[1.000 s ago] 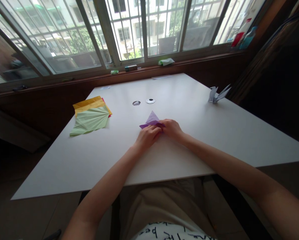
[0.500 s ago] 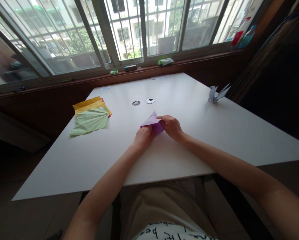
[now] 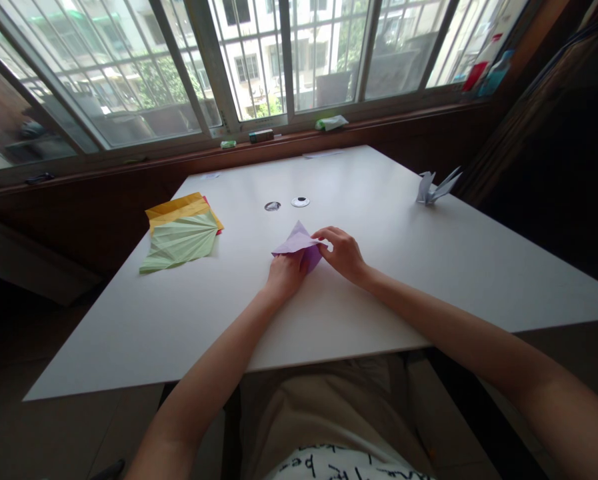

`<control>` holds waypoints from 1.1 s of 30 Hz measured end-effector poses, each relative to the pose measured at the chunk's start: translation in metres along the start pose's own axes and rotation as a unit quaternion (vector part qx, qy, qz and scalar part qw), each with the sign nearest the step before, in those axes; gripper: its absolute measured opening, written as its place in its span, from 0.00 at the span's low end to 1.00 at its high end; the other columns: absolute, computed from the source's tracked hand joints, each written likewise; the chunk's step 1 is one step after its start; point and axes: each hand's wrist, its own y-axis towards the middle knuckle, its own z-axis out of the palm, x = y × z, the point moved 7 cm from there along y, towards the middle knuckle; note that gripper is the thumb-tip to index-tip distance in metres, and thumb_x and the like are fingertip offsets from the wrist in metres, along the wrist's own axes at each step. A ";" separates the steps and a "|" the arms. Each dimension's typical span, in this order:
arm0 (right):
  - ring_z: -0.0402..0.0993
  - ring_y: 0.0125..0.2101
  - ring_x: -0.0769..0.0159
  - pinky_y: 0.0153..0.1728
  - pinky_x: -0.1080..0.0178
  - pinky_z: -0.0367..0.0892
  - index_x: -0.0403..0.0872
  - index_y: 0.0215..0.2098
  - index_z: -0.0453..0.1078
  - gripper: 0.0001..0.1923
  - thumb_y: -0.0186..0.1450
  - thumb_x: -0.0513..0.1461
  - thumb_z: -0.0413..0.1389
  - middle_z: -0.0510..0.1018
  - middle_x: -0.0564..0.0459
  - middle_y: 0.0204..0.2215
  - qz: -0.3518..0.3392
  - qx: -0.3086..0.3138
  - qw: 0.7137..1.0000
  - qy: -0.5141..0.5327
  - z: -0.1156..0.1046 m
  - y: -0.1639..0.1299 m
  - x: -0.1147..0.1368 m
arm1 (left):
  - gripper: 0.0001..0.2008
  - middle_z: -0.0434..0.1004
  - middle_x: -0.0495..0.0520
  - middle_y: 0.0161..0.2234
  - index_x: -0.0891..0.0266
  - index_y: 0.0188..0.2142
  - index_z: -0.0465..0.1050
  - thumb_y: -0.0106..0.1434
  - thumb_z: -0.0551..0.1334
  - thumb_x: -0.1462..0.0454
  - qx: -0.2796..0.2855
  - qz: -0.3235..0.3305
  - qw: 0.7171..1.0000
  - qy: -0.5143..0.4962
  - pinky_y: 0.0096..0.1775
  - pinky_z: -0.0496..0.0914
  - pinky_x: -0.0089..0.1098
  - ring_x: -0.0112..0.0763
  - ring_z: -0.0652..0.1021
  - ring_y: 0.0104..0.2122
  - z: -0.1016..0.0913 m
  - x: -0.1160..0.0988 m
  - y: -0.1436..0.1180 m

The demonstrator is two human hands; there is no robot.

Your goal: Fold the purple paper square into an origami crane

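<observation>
A person sits at a white table (image 3: 389, 293) under a wide barred window (image 3: 289, 60), both bare arms reaching forward to the middle of the tabletop. There a folded piece of purple paper (image 3: 299, 241) lies near the table's centre, one pointed flap lifted off the surface. The left hand (image 3: 286, 273) rests on the near edge of the paper, fingers curled down and pressing it flat. The right hand (image 3: 343, 252) sits just to the right, its fingers bent and partly closed, thumb and fingertips pinching the raised flap at its right edge. Just beyond the paper, two small round discs (image 3: 287, 203) lie side by side, one dark, one white with a dark middle. Well to the left, a stack of creased coloured sheets (image 3: 183, 230), green on top of yellow and red, lies by the table's edge. At the far right edge stands a finished pale paper crane (image 3: 435, 188). Small items line the windowsill (image 3: 299, 139), too small to make out.
</observation>
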 end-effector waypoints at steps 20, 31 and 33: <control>0.68 0.36 0.64 0.36 0.62 0.65 0.48 0.26 0.70 0.14 0.54 0.26 0.47 0.73 0.52 0.33 -0.056 -0.011 0.998 0.003 0.003 -0.001 0.000 | 0.35 0.72 0.60 0.48 0.65 0.63 0.33 0.61 0.52 0.62 0.022 -0.046 0.999 0.019 0.44 0.66 0.36 0.39 0.72 0.47 0.004 0.006 0.003; 0.70 0.36 0.64 0.36 0.63 0.66 0.48 0.30 0.70 0.12 0.57 0.28 0.49 0.74 0.51 0.34 -0.053 -0.009 0.999 -0.010 0.004 -0.001 0.000 | 0.36 0.71 0.61 0.49 0.66 0.63 0.33 0.60 0.52 0.62 0.017 -0.037 0.999 0.012 0.44 0.66 0.37 0.40 0.71 0.48 0.005 0.007 0.003; 0.70 0.36 0.64 0.36 0.63 0.66 0.48 0.31 0.71 0.11 0.57 0.29 0.50 0.74 0.51 0.34 -0.048 -0.006 0.999 -0.010 0.004 -0.001 0.001 | 0.36 0.71 0.61 0.49 0.66 0.63 0.34 0.60 0.52 0.62 0.018 -0.040 0.999 0.012 0.44 0.66 0.37 0.40 0.71 0.48 0.004 0.006 0.003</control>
